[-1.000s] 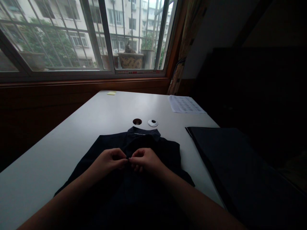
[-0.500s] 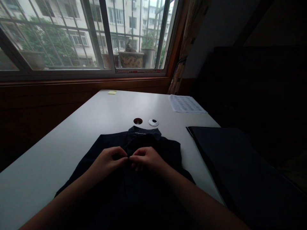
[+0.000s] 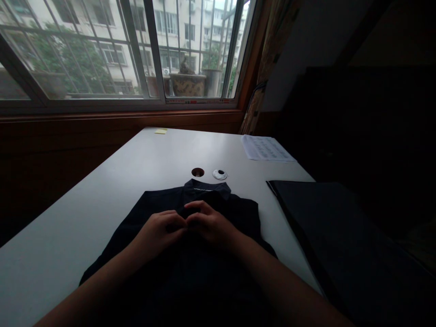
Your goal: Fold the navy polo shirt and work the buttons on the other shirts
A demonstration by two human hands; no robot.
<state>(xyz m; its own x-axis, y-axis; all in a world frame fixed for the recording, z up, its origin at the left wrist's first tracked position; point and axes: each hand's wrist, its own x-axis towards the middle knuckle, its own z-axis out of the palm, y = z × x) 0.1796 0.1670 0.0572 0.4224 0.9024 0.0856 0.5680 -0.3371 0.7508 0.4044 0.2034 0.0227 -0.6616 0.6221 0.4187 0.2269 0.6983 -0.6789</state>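
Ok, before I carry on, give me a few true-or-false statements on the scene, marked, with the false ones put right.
1. The left hand and right hand are close together at the dark garment. True.
2. The garment's collar is at the end nearest the person. False: it is at the far end, toward the window.
3. The printed papers lie at the far left corner of the white table. False: they lie at the far right corner.
4. The white ring sits right of the round hole. True.
5. The yellow slip rests on the garment. False: it lies by the table's far edge, toward the left.
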